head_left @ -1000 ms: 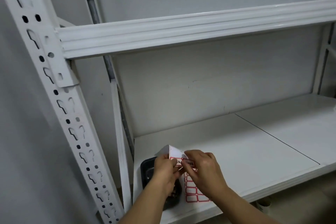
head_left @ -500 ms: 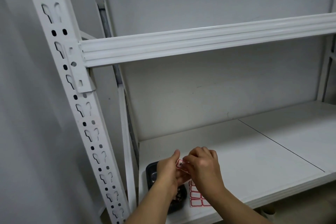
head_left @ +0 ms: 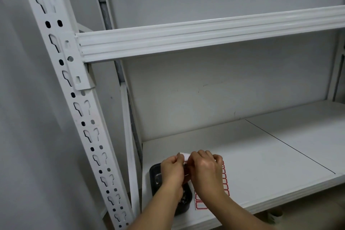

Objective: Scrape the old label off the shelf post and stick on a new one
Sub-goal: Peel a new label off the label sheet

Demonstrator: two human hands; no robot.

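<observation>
A white perforated shelf post (head_left: 78, 110) runs down the left of the head view; I see no label on it. Low on the bottom shelf, a sheet of red-bordered labels (head_left: 225, 183) lies mostly under my hands. My left hand (head_left: 172, 172) and my right hand (head_left: 204, 170) meet above the sheet. Both pinch a small white label piece (head_left: 184, 156) between their fingertips. The upper part of the sheet is hidden by my right hand.
A black tray (head_left: 155, 177) holding dark scraps sits on the lower shelf board (head_left: 261, 164) under my left wrist. A white crossbeam (head_left: 205, 41) spans the rack above. A grey wall stands left of the post.
The camera has tilted, so the rack shifted right and down in view. The sheet, folded up a second ago, now lies flatter, and both hands pinch a small white piece at its top.
</observation>
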